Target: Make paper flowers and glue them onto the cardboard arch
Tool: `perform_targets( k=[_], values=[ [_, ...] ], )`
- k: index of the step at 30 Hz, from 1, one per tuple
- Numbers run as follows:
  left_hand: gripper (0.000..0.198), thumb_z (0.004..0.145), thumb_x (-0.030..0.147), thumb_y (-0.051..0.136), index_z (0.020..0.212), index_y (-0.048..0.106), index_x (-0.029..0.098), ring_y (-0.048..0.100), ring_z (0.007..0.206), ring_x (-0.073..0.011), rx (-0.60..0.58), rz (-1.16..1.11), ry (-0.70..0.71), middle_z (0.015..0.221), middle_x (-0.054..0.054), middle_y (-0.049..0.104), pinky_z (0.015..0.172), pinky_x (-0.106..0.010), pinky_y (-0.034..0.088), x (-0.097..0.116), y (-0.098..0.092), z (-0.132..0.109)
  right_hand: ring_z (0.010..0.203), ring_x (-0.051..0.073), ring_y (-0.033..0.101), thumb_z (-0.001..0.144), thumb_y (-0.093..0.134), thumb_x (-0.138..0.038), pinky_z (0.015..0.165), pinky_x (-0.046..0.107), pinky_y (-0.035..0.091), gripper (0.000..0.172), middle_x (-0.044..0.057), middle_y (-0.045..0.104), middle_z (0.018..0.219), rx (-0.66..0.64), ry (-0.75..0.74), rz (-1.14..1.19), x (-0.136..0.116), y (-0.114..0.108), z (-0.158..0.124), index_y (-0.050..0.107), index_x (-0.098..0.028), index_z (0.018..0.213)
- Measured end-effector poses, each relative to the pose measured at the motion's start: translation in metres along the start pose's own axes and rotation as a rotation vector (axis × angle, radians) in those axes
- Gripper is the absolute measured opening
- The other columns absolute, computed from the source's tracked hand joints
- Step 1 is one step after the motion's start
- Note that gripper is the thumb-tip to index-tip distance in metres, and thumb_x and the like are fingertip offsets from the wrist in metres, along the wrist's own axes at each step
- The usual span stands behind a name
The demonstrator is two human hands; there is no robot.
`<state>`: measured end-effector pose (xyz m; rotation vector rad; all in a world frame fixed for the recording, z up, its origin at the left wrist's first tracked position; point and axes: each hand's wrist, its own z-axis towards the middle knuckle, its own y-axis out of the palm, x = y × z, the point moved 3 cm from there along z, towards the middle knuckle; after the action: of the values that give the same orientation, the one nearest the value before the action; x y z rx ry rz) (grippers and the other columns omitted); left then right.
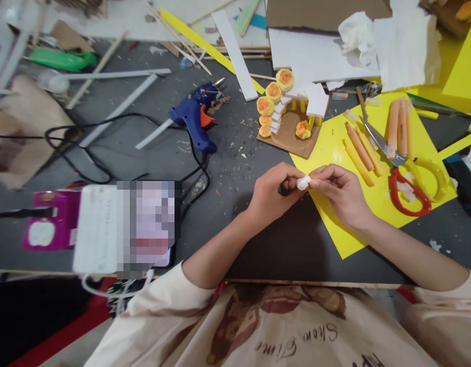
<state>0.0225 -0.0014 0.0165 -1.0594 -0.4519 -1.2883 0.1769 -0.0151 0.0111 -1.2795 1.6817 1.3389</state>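
My left hand (271, 196) is closed around a thin dark stick (284, 190), perhaps a pen, whose tip pokes out of the fist. My right hand (340, 191) pinches a small white piece of tissue or paper (304, 182) against the end of that stick. Both hands meet above the dark table, at the edge of a yellow paper sheet (372, 204). Just beyond them stands a small cardboard model (288, 109) with white steps and orange-yellow paper roses.
A blue glue gun (195, 116) with a black cord lies to the left. Red-handled scissors (405, 183) and rolled orange and yellow paper tubes (363, 148) lie on the yellow sheet. White strips, sticks, cardboard and crumpled tissue (395, 41) crowd the back. A white box (101, 229) sits front left.
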Motion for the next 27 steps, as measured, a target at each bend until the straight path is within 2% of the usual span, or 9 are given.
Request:
perform_targets(
  k=[4, 10, 12, 16, 21, 24, 27],
  values=[
    [0.012, 0.086, 0.017, 0.068, 0.098, 0.068, 0.019, 0.051, 0.058, -0.0056, -0.074, 0.034, -0.023, 0.064, 0.006, 0.056, 0.058, -0.016, 0.042, 0.003, 0.001, 0.000, 0.073, 0.013, 0.066, 0.065, 0.087, -0.033, 0.073, 0.030, 0.054, 0.020, -0.001, 0.072, 0.076, 0.030, -0.048, -0.051, 0.001, 0.001, -0.002, 0.071, -0.022, 0.066],
    [0.010, 0.085, 0.014, 0.069, 0.094, 0.071, 0.019, 0.054, 0.059, -0.0066, -0.057, 0.070, -0.069, 0.065, 0.005, 0.060, 0.059, -0.016, 0.042, 0.004, 0.003, -0.003, 0.073, 0.014, 0.066, 0.068, 0.084, -0.036, 0.073, 0.031, 0.054, 0.019, -0.001, 0.073, 0.074, 0.046, -0.041, -0.072, 0.004, 0.000, -0.002, 0.071, -0.022, 0.068],
    [0.012, 0.086, 0.015, 0.068, 0.096, 0.070, 0.019, 0.056, 0.061, -0.0072, -0.098, 0.082, -0.077, 0.068, 0.004, 0.062, 0.061, -0.017, 0.044, 0.004, 0.005, -0.003, 0.073, 0.014, 0.066, 0.069, 0.083, -0.034, 0.073, 0.031, 0.053, 0.018, -0.001, 0.072, 0.074, 0.058, -0.039, -0.073, 0.005, -0.002, -0.002, 0.070, -0.021, 0.069],
    [0.025, 0.086, 0.012, 0.065, 0.111, 0.065, 0.017, 0.059, 0.069, -0.0088, -0.171, 0.122, -0.015, 0.076, 0.003, 0.065, 0.066, -0.018, 0.047, 0.007, 0.007, -0.002, 0.074, 0.014, 0.065, 0.069, 0.082, -0.031, 0.075, 0.032, 0.052, 0.017, -0.001, 0.071, 0.076, 0.097, -0.043, -0.095, 0.006, -0.008, 0.000, 0.068, -0.021, 0.071],
    [0.021, 0.089, 0.010, 0.062, 0.110, 0.064, 0.015, 0.057, 0.065, -0.0077, -0.134, 0.161, 0.051, 0.070, 0.004, 0.061, 0.065, -0.017, 0.044, 0.007, 0.004, -0.001, 0.072, 0.012, 0.064, 0.076, 0.074, -0.027, 0.073, 0.028, 0.050, 0.008, -0.003, 0.069, 0.073, 0.065, -0.048, -0.159, 0.002, -0.012, 0.005, 0.069, -0.022, 0.073],
    [0.021, 0.090, 0.011, 0.061, 0.110, 0.064, 0.016, 0.057, 0.065, -0.0084, -0.146, 0.183, 0.046, 0.069, 0.004, 0.060, 0.065, -0.018, 0.044, 0.006, 0.004, -0.001, 0.078, 0.013, 0.066, 0.082, 0.065, -0.023, 0.076, 0.029, 0.052, 0.005, -0.003, 0.071, 0.082, 0.060, -0.183, -0.232, -0.005, -0.015, 0.009, 0.070, -0.024, 0.082],
    [0.019, 0.090, 0.011, 0.061, 0.108, 0.063, 0.015, 0.056, 0.066, -0.0093, -0.142, 0.187, 0.053, 0.070, 0.003, 0.061, 0.065, -0.020, 0.043, 0.004, 0.004, 0.000, 0.087, 0.015, 0.067, 0.087, 0.057, -0.019, 0.081, 0.031, 0.052, 0.012, 0.000, 0.071, 0.088, 0.064, -0.436, -0.411, -0.016, -0.019, 0.011, 0.067, -0.023, 0.083]
  ],
)
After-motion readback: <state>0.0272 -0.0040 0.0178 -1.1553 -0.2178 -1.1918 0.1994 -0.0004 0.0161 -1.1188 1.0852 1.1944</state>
